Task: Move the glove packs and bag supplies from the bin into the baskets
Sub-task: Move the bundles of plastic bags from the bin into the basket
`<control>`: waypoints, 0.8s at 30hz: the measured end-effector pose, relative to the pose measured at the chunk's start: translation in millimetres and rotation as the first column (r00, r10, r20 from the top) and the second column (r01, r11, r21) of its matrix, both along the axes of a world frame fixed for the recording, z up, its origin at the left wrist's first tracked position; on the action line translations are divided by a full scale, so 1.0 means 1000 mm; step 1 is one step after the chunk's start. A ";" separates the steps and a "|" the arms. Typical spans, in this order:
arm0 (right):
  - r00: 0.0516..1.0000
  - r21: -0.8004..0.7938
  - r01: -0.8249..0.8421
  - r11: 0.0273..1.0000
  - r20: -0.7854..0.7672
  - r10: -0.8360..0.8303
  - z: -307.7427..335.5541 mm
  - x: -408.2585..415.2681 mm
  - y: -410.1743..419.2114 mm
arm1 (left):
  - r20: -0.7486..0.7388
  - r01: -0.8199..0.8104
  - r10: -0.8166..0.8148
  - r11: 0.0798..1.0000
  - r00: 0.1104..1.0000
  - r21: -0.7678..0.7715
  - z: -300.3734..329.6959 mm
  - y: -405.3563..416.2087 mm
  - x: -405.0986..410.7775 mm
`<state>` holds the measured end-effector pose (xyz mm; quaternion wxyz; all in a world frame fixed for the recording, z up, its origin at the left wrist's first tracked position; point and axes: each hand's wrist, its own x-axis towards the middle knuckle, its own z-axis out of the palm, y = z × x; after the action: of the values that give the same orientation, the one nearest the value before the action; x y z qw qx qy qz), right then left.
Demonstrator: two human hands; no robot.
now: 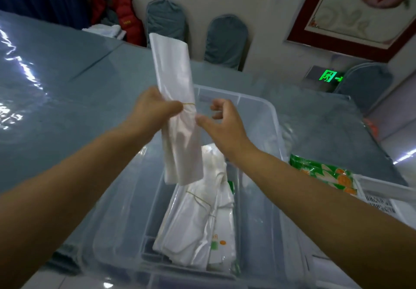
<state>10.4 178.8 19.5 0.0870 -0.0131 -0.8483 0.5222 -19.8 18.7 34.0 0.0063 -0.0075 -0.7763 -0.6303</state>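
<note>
Clear plastic formed the bin (270, 117) on the grey-clothed table (67, 81), white bag bundles (198, 221) inside; a white basket (382, 196) sat at its right edge, covered chairs (226, 41) beyond. The left hand (155, 106) pinched a banded bag bundle (177, 108) above the bin; the right hand (222, 122) hovered beside it, fingers loosely spread.

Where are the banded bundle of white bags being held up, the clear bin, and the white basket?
Bundle of white bags (174, 81), head view, on the upper half above the rubber band.
Clear bin (273, 117), head view, on the far right rim.
White basket (382, 189), head view, on its top rim.
</note>
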 end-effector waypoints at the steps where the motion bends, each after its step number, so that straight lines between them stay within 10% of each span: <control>1: 0.998 0.007 0.059 0.998 0.021 -0.060 -0.003 -0.012 0.010 | -0.041 -0.061 0.057 0.993 0.998 -0.104 -0.001 -0.007 -0.009; 7: 0.867 0.535 -0.142 0.832 0.474 -0.156 -0.070 -0.040 0.040 | -0.149 -0.126 0.068 0.895 0.987 -0.428 -0.030 -0.024 -0.030; 11: 0.643 0.446 -0.111 0.888 0.713 -0.278 -0.116 -0.024 0.026 | -0.206 -0.155 0.071 0.892 0.976 -0.425 -0.043 -0.028 -0.034; 15: 0.624 0.304 0.161 0.939 0.705 -0.336 -0.142 -0.004 -0.002 | -0.170 -0.096 0.035 0.927 0.985 -0.362 -0.042 -0.030 -0.034; 24: 0.693 0.506 -0.085 0.858 0.649 -0.314 -0.157 0.001 -0.029 | -0.214 -0.117 0.037 0.919 0.976 -0.376 -0.044 -0.029 -0.035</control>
<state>11.4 149.5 -137.0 -0.2134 -0.2459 -0.9167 0.2315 -54.4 -10.2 -10.4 0.1085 -0.0418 -0.8803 -0.4599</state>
